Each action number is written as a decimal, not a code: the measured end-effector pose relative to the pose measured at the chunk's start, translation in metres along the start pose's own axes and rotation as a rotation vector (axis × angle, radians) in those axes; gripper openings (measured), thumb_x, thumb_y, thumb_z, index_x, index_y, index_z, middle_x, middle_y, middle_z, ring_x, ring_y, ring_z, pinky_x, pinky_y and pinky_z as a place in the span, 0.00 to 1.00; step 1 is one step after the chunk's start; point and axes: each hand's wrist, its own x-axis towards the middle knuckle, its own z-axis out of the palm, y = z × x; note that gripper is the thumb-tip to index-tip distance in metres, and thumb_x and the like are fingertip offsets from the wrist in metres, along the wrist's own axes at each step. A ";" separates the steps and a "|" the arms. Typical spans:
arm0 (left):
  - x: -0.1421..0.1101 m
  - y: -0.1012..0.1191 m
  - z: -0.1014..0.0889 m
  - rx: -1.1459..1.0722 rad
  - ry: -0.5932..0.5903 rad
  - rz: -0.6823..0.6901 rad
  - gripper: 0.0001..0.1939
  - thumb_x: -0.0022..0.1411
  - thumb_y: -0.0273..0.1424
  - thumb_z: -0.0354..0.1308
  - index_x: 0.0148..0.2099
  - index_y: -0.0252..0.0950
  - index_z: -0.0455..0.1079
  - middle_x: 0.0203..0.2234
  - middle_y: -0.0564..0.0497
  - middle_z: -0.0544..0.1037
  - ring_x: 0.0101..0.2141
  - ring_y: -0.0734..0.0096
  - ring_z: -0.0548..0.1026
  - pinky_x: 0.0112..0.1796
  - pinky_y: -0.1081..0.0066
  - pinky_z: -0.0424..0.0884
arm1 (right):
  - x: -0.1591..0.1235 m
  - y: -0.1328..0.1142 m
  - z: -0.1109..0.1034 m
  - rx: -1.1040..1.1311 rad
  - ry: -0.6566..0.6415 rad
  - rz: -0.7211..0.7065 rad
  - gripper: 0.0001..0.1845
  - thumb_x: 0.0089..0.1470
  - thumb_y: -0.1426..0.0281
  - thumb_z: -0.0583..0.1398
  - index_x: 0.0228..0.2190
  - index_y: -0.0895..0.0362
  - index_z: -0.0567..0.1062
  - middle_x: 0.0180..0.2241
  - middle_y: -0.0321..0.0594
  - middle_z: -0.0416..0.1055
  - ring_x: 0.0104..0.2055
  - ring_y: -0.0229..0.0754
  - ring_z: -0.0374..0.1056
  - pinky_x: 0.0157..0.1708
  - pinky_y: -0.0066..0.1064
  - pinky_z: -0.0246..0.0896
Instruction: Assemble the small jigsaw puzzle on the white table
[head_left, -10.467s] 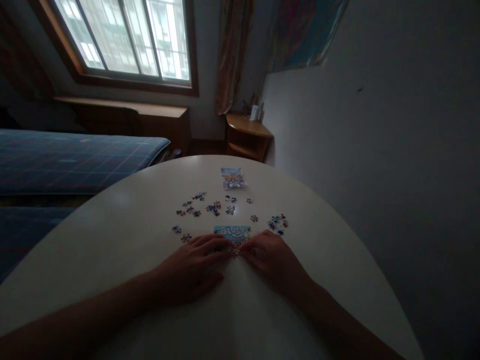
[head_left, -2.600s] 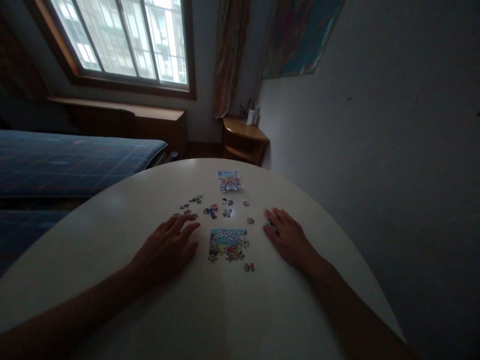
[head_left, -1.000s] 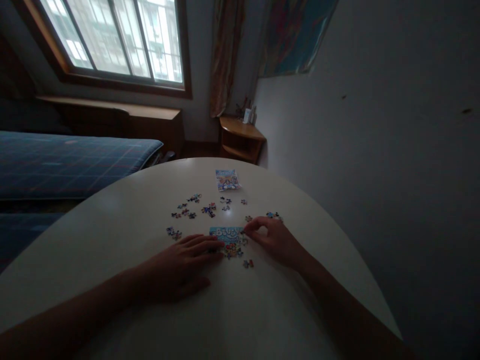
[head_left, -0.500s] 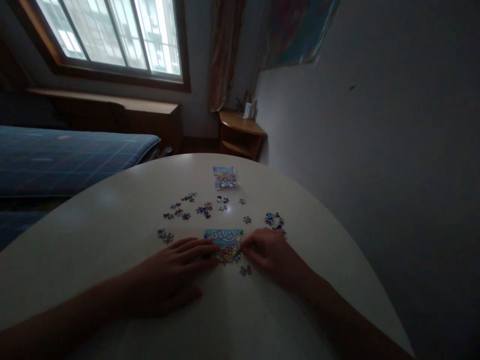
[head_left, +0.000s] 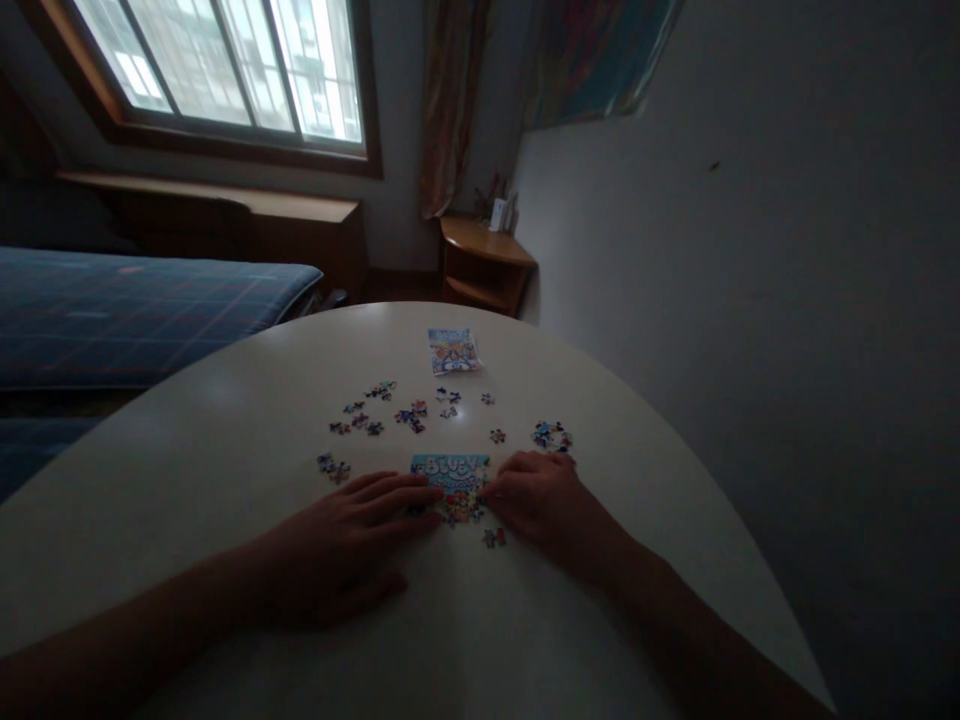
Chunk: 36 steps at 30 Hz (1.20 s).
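A partly joined jigsaw puzzle (head_left: 451, 472) with a light-blue top and white lettering lies on the white table between my hands. My left hand (head_left: 360, 525) rests flat with its fingers stretched out, fingertips on the puzzle's left edge. At the right edge, my right hand (head_left: 536, 500) is closed, thumb and forefinger pinching a jigsaw piece that the fingers mostly hide. Two loose jigsaw pieces (head_left: 493, 538) sit just below the puzzle, near the right hand. Beyond that hand is a cluster of jigsaw pieces (head_left: 551, 435), partly covered by the knuckles.
More loose pieces (head_left: 411, 415) are scattered beyond the puzzle and to its left. A printed packet (head_left: 454, 351) lies near the far edge of the round white table (head_left: 225, 400). A bed (head_left: 150, 320) stands at left, a corner shelf (head_left: 487, 245) behind, a wall at right.
The whole view has shifted slightly. Both hands stay at the puzzle's edges, with hardly any visible movement of the right fingers.
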 end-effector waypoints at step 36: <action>-0.004 -0.007 -0.003 0.361 0.238 -0.494 0.13 0.66 0.30 0.47 0.46 0.35 0.72 0.44 0.40 0.74 0.43 0.53 0.73 0.43 0.53 0.74 | 0.009 0.034 0.007 -0.184 0.108 -0.036 0.18 0.66 0.67 0.53 0.53 0.55 0.73 0.56 0.45 0.71 0.60 0.49 0.62 0.60 0.49 0.55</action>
